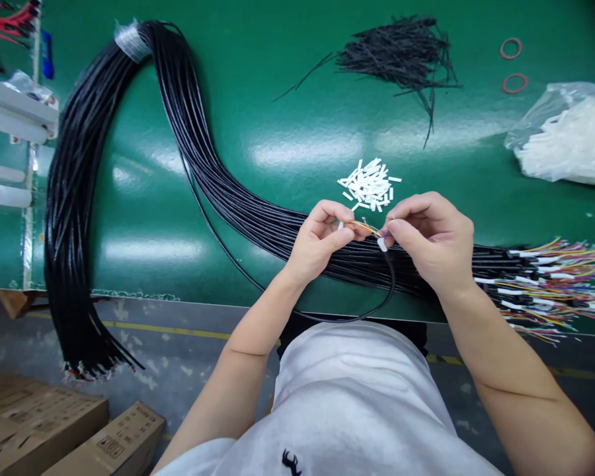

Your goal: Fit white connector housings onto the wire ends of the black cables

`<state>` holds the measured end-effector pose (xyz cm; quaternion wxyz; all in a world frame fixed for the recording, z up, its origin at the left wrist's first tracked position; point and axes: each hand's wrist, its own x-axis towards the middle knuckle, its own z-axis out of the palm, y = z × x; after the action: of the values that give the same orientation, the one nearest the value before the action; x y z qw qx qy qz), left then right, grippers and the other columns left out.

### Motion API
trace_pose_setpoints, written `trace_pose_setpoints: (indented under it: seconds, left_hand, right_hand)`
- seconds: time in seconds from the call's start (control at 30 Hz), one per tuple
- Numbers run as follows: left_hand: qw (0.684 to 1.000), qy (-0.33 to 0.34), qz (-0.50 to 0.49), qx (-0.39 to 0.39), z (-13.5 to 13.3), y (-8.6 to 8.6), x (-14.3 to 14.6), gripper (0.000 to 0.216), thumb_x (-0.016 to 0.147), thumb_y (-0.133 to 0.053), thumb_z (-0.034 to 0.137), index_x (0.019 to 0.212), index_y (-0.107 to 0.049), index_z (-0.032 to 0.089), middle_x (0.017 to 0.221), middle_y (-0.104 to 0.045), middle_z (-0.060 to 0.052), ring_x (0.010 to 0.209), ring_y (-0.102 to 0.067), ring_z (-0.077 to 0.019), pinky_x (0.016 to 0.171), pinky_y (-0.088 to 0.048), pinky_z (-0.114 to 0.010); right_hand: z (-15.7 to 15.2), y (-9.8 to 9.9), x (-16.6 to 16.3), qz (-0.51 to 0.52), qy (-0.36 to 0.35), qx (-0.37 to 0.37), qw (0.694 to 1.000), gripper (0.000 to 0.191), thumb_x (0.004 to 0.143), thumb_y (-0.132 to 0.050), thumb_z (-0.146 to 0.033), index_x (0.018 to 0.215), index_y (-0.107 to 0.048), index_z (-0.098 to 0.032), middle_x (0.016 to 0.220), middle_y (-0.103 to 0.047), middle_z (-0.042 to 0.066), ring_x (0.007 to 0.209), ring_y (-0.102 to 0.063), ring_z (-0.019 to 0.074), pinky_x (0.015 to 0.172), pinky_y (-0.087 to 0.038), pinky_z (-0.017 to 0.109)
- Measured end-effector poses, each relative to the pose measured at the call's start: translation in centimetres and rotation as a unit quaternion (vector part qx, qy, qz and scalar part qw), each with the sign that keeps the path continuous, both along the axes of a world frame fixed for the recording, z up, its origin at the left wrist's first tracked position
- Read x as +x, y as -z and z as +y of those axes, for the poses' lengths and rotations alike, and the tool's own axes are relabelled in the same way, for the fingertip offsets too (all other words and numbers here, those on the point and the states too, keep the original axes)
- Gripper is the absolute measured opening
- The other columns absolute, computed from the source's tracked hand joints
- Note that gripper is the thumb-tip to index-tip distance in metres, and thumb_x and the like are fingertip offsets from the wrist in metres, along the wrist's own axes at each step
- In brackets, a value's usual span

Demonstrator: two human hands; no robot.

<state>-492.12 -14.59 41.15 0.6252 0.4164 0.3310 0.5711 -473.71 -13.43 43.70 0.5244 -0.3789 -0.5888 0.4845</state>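
My left hand (318, 239) and my right hand (429, 238) meet over the near edge of a green table (258, 99). Both are closed in pinches on one black cable (387, 291), which loops down toward my lap. The left fingers pinch its thin coloured wire ends (363, 227) with a small white sleeve at the fingertips. The right fingers hold the cable end where another white sleeve (381, 244) shows. A small heap of white sleeves (369, 185) lies just beyond my hands.
A thick bundle of black cables (143, 132) curves across the table and hangs over its left edge; its coloured wire ends (555, 277) fan out at the right. Cut black pieces (401, 53), two red rings (512, 65), a plastic bag (570, 135), cardboard boxes (54, 430) on the floor.
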Motion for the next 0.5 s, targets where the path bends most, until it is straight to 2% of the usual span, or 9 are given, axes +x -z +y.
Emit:
trace_pose_setpoints:
  seconds: [0.13,0.27,0.5]
  left_hand:
    - [1.0,0.0,-0.006,0.015,0.0,-0.08,0.03,0.05,0.076,-0.092,0.045,0.079,-0.048,0.021,0.078,-0.055,0.006,0.073,-0.066,-0.0073,0.078,-0.06,-0.025]
    - [1.0,0.014,-0.023,0.012,-0.11,-0.18,-0.08,0.048,0.079,-0.089,0.039,0.077,-0.045,0.02,0.077,-0.051,0.006,0.075,-0.067,-0.0072,0.077,-0.059,-0.023]
    - [1.0,0.021,-0.005,0.003,-0.15,-0.35,-0.19,0.056,0.078,-0.089,0.043,0.075,-0.038,0.019,0.075,-0.046,0.006,0.075,-0.066,-0.0077,0.078,-0.058,-0.024]
  right_hand:
    - [-0.31,-0.13,0.1,0.004,-0.008,0.002,1.0,0.016,0.089,-0.082,-0.037,0.085,-0.072,-0.026,0.075,-0.07,-0.001,0.058,-0.067,0.0139,0.057,-0.06,0.031]
    - [-0.54,0.01,0.18,0.012,-0.02,0.021,1.0,0.009,0.091,-0.079,-0.031,0.088,-0.072,-0.026,0.079,-0.07,-0.001,0.062,-0.068,0.0129,0.058,-0.06,0.029]
    - [-0.56,-0.05,0.2,-0.02,-0.028,0.034,0.999,0.003,0.091,-0.075,-0.024,0.093,-0.074,-0.026,0.079,-0.072,-0.002,0.061,-0.069,0.0135,0.057,-0.058,0.029]
